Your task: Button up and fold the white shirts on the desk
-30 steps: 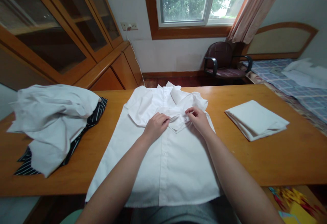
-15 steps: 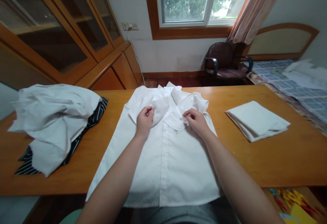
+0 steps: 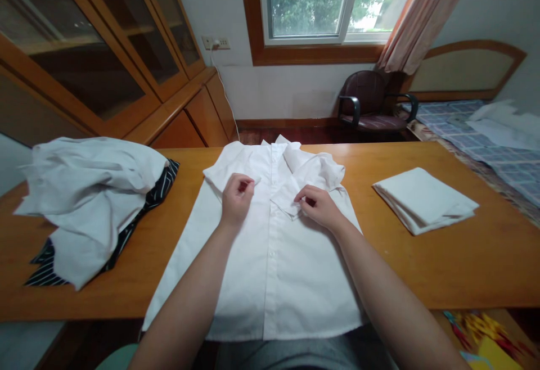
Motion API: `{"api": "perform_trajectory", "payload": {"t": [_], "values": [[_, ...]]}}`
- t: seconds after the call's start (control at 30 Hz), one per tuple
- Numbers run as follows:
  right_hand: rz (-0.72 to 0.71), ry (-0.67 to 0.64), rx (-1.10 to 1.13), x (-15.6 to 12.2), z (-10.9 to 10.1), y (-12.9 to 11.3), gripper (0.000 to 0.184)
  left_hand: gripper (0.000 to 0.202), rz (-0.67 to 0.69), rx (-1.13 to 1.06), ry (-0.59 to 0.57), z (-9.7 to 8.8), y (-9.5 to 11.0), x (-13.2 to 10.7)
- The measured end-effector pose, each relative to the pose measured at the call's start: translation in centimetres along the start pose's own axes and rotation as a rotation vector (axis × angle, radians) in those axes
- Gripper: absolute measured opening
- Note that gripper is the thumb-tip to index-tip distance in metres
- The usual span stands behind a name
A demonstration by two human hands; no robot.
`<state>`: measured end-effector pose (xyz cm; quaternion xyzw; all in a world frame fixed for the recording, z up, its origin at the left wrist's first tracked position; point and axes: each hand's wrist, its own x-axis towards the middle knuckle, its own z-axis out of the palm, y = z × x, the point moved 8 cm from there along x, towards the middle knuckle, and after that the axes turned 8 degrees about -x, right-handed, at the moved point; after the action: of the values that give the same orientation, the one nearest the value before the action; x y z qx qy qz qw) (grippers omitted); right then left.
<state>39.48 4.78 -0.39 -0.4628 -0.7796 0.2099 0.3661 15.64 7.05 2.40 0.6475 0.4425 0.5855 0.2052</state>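
Note:
A white button-up shirt lies front up on the table, its collar at the far edge and its hem at the near edge. Both sleeves are folded in over the chest. My left hand is closed in a pinch on the sleeve at the left, a small tip of cloth showing past the fingers. Over the other side of the chest, my right hand pinches the cuff end of the right sleeve, close to the button placket.
A crumpled heap of white cloth with black striped fabric lies on the wooden table at left. A folded white garment sits at right. Beyond stand a glass-door cabinet, an armchair and a bed.
The left sleeve's end, earlier raised and spread toward the placket, has dropped flatter and outward, uncovering the upper placket. My right hand has shifted slightly left and down.

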Motion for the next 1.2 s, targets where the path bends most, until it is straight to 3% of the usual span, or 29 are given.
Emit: {"api": "perform_trajectory", "payload": {"t": [0.07,0.13,0.23,0.43,0.77,1.0,1.13,1.2], "values": [[-0.033,-0.038,-0.014,-0.2,0.6,-0.6,0.023,0.017,-0.019,0.068,-0.360,3.2,0.3,-1.1],[-0.098,-0.064,-0.064,-0.3,1.2,-1.5,0.017,0.026,-0.037,0.132,-0.625,5.1,0.1,-2.3],[-0.215,-0.099,-0.197,-0.3,2.3,-3.0,0.010,0.025,-0.068,0.194,-0.803,5.6,-0.4,-3.1],[-0.283,-0.156,-0.389,-0.4,3.9,-3.9,0.012,0.010,-0.086,0.120,-0.864,5.1,-0.4,-3.0],[-0.353,-0.169,-0.334,-0.7,4.8,-4.5,0.021,0.011,-0.069,-0.011,-0.891,5.4,-0.1,-3.1],[-0.266,-0.142,-0.303,-0.5,4.1,-4.1,0.020,0.015,-0.116,-0.092,-0.889,5.4,0.3,-3.1],[-0.193,-0.108,-0.337,-0.1,4.0,-3.6,0.038,0.015,-0.149,-0.162,-0.933,5.5,0.8,-3.4],[-0.210,-0.128,-0.375,-0.2,4.4,-3.7,0.038,0.020,-0.195,-0.204,-0.951,5.5,0.7,-3.6]]}}
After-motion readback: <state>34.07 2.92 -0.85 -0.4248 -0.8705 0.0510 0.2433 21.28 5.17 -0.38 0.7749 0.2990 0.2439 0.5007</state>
